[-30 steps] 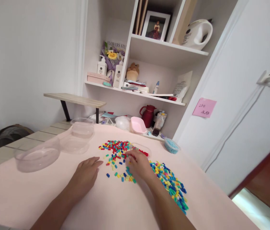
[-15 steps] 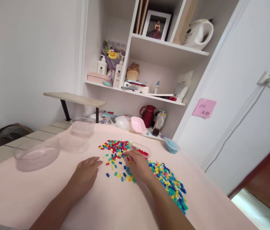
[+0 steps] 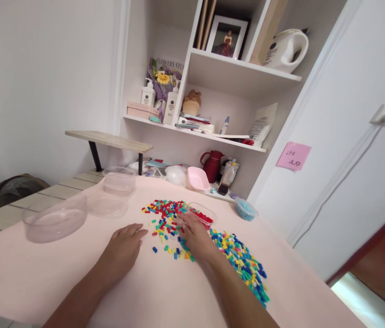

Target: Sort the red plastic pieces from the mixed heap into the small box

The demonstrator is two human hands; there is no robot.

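Observation:
My left hand [image 3: 126,246] rests on the pink tabletop to the left of the scattered toy bricks, its fingers loosely stretched and holding nothing. Over the middle of the small coloured bricks [image 3: 165,225] reaches my right hand [image 3: 195,234], palm down. Its index finger and thumb look apart, with a red brick showing close to them; the underside of the palm is hidden. Just beyond this hand lies a clear plastic box [image 3: 213,209] with red bricks [image 3: 202,216] in it. Right of my right wrist spreads a larger pile of mostly blue, yellow and green bricks [image 3: 242,257].
Clear containers [image 3: 56,223] stand at the left, with more clear tubs [image 3: 119,184] behind. A round tub of blue pieces [image 3: 245,209] sits at the back right. Toward the shelf are a pink tray [image 3: 197,178], a red jug [image 3: 212,166] and a bottle [image 3: 228,176].
My right hand has shifted slightly among the bricks, its fingers moving a little near the clear box. My left hand stays put. The whole view has moved slightly.

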